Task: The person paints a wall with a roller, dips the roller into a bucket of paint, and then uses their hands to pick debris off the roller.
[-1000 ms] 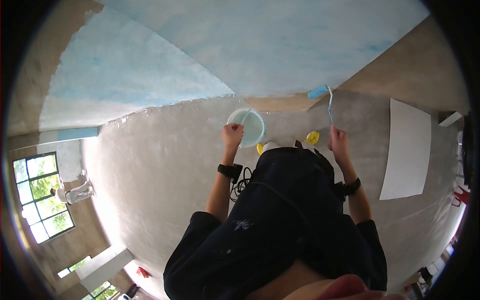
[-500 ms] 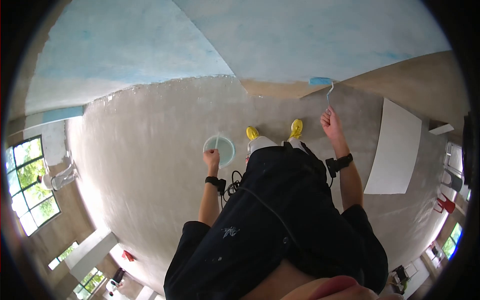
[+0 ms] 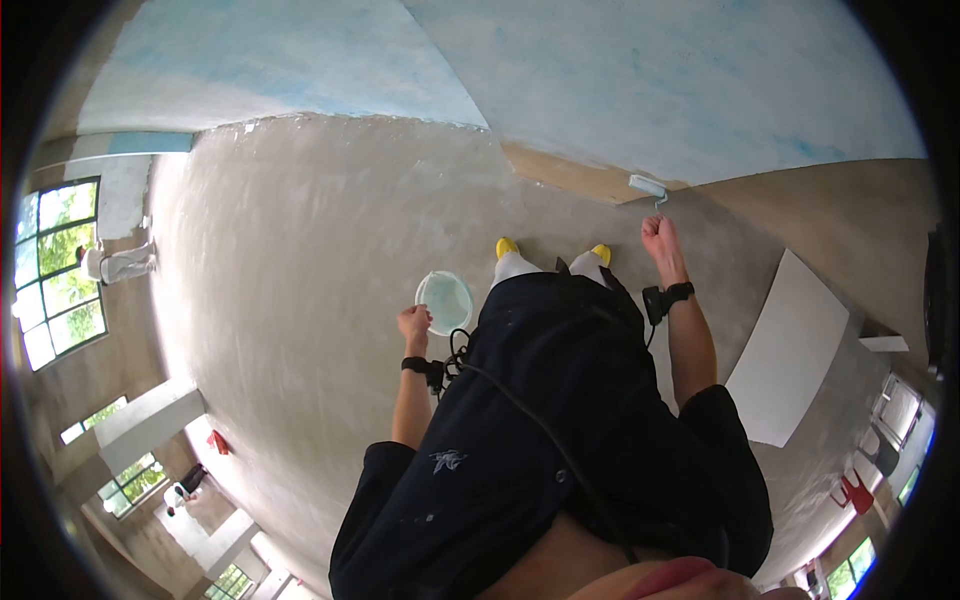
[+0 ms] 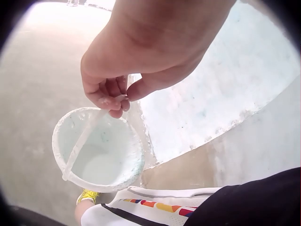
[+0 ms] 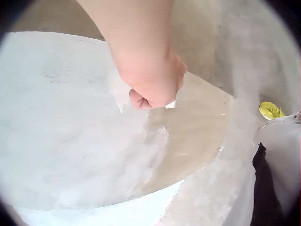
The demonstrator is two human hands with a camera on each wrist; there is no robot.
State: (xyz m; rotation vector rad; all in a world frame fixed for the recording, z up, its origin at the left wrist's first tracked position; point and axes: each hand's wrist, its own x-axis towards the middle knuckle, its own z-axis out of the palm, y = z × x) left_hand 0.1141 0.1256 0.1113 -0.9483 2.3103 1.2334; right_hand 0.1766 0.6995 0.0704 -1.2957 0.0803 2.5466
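Note:
My left hand (image 3: pixel 414 322) pinches the pale handle (image 4: pixel 81 143) of a round bucket (image 3: pixel 470 305), which hangs beside my left foot. Thin, milky liquid (image 4: pixel 96 165) shows inside the bucket in the left wrist view, and its rim (image 4: pixel 55 139) is crusted with paint. In the head view my right hand (image 3: pixel 660 240) grips a paint roller (image 3: pixel 648 186), its pale cover overlapping the brown strip low on the wall. Most of the roller is hidden behind my right fist (image 5: pixel 153 87) in the right wrist view; a bit of white handle (image 5: pixel 171 105) shows below.
Ahead is a light-blue painted wall (image 3: pixel 640 80) with bare brown patches. A white board (image 3: pixel 790 350) lies on the grey floor to the right. Yellow shoes (image 3: pixel 507 246) are on my feet. Another person (image 3: pixel 120 264) is by the windows at far left; a red chair (image 3: pixel 853 494) stands far right.
My left hand and the bucket have moved back and left, from ahead of my foot to beside it. The roller cover looked blue earlier and appears paler now. The head view has turned.

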